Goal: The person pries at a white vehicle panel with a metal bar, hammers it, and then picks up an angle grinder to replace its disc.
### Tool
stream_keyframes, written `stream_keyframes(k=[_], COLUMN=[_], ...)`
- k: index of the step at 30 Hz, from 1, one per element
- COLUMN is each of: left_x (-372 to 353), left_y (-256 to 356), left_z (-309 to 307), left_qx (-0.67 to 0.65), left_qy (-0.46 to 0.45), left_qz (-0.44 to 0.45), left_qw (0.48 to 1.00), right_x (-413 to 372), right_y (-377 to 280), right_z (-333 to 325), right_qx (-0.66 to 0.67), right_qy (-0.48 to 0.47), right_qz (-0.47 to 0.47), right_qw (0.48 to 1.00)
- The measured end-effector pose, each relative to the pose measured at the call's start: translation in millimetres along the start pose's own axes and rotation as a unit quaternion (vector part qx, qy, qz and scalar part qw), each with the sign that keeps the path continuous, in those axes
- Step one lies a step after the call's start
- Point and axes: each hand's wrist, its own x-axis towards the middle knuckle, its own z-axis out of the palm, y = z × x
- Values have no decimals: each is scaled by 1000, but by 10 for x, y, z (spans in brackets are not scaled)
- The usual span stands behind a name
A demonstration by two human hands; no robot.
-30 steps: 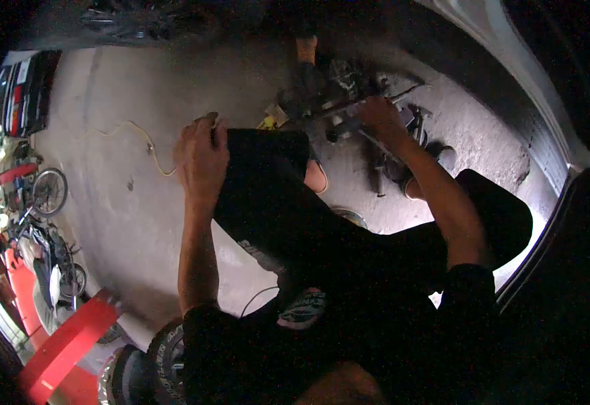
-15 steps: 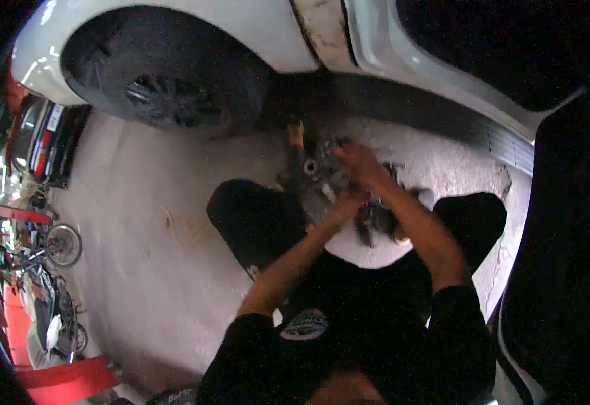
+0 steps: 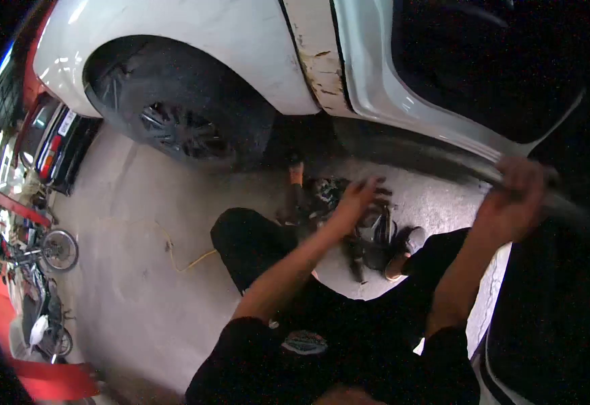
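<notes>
My left hand (image 3: pixel 359 202) hovers over a dark mechanical assembly (image 3: pixel 377 233) on the floor between my legs. Its fingers are apart and slightly bent, with nothing visible in them. Off to the right, my right hand (image 3: pixel 516 202) is raised beside the car's door sill (image 3: pixel 443 143). Its fingers are smeared by motion, and a blurred pale streak beyond them may be a held object or part of the car. An object with an orange-tan end (image 3: pixel 297 174) stands at the assembly's far left side. My forearm covers part of the assembly.
A white car's front wheel (image 3: pixel 187 131) is ahead on the left, and a dark open door (image 3: pixel 558 290) rises on the right. A thin yellowish cord (image 3: pixel 190 264) lies on the concrete floor (image 3: pixel 139 304). Motorbikes (image 3: pixel 45 307) and another car (image 3: pixel 58 145) stand far left.
My right hand has left the assembly and swung right, to the door sill. My left hand has lifted forward with fingers spreading. The camera's view has shifted, showing more of the cord.
</notes>
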Motion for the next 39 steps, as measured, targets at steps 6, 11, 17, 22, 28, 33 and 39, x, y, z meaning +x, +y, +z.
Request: stream_keyframes(k=[6, 11, 17, 22, 28, 33, 39], left_x=[223, 582, 795, 828, 900, 986, 1195], left_y=[1418, 1642, 1746, 1709, 1687, 1771, 1554], left_z=[697, 725, 571, 654, 707, 491, -378], left_qx=[-230, -248, -164, -163, -141, -150, 37], left_qy=[-150, -100, -91, -76, -80, -68, 177], left_qz=[85, 118, 118, 105, 98, 132, 264], left_qw=[958, 956, 975, 978, 982, 977, 947], right_x=[-47, 150, 92, 97, 241, 276, 514], right_y=[-370, -158, 64, 60, 122, 361, 952], right_z=[188, -84, 48, 55, -446, 132, -174], right_qx=[-92, 63, 92, -46, -173, -82, 157], right_qy=[52, -89, 137, 174, 106, 269, -94], right_qz=[-205, -84, -19, -83, -115, -57, 52], right_qw=[973, 990, 986, 980, 972, 958, 982])
